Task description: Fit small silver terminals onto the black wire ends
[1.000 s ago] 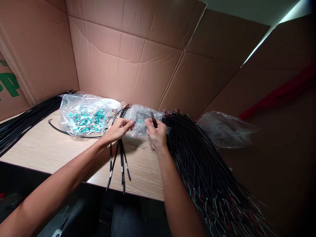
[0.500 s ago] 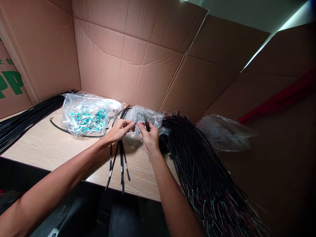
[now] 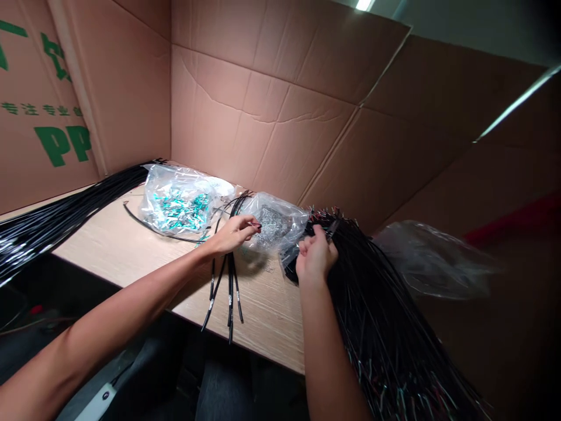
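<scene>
Near the middle of the table, my left hand (image 3: 236, 234) is closed in a pinch on a thin black cable (image 3: 258, 226), whose dark tip with a bit of red sticks out past the fingertips. My right hand (image 3: 316, 254) is apart from it, at the upper end of a thick bundle of black cables (image 3: 372, 304) with stripped coloured wire ends. Its fingers are curled around tweezers (image 3: 333, 227), smeared by motion. Between and behind the hands lies a clear bag of small silvery metal pieces (image 3: 272, 225). Several short black cables (image 3: 230, 292) hang below my left hand.
A clear bag of teal and silver pieces (image 3: 182, 207) lies on the table (image 3: 267, 316) at the left. Beyond it runs another black cable bundle (image 3: 87, 199). Cardboard walls (image 3: 258, 111) enclose the back and left side. An empty-looking plastic bag (image 3: 438, 257) sits at the right.
My right hand has moved right, away from my left hand, to the top of the cable bundle. The left hand keeps its pinch. The whole view has shifted leftward.
</scene>
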Action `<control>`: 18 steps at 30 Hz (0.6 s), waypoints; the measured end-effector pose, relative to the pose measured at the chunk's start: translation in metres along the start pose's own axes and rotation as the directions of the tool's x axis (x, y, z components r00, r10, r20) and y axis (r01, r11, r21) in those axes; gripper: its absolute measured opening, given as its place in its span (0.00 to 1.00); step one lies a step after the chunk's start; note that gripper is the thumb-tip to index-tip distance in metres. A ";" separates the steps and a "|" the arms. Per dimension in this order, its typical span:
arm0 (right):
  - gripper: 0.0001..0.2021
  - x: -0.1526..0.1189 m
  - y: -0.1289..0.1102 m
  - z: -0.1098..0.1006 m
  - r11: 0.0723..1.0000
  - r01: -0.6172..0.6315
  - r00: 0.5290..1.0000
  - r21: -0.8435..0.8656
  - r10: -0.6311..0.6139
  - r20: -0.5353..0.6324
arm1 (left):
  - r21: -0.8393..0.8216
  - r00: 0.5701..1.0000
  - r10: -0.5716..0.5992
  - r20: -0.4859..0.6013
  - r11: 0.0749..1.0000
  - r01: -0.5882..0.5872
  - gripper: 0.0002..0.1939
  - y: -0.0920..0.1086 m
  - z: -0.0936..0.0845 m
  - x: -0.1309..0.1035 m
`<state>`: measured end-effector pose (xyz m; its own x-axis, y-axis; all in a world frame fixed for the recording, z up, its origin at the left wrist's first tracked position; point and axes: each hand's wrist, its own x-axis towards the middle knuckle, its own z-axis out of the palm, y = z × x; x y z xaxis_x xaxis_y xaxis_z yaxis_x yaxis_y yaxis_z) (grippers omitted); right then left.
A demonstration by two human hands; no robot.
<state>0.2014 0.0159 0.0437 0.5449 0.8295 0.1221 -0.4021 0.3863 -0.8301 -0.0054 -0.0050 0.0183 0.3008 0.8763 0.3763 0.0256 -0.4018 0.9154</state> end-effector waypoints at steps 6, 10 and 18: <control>0.19 -0.009 0.001 0.006 0.993 0.112 0.985 -0.039 -0.106 0.138 | 0.075 1.000 -0.001 -0.012 0.997 0.002 0.17 0.000 -0.001 0.002; 0.20 -0.019 0.002 0.009 0.984 0.157 0.961 -0.087 -0.132 0.243 | 0.119 0.999 -0.007 -0.033 0.993 0.011 0.18 -0.005 -0.002 0.003; 0.19 -0.023 0.010 0.008 0.948 0.244 0.936 -0.204 -0.175 0.307 | 0.222 0.997 0.056 -0.053 0.974 -0.043 0.20 -0.011 0.000 0.004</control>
<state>0.1792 0.0031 0.0370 0.3546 0.8323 0.4260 -0.0988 0.4864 -0.8681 -0.0048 0.0030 0.0101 0.2513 0.8650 0.4342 0.2234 -0.4883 0.8436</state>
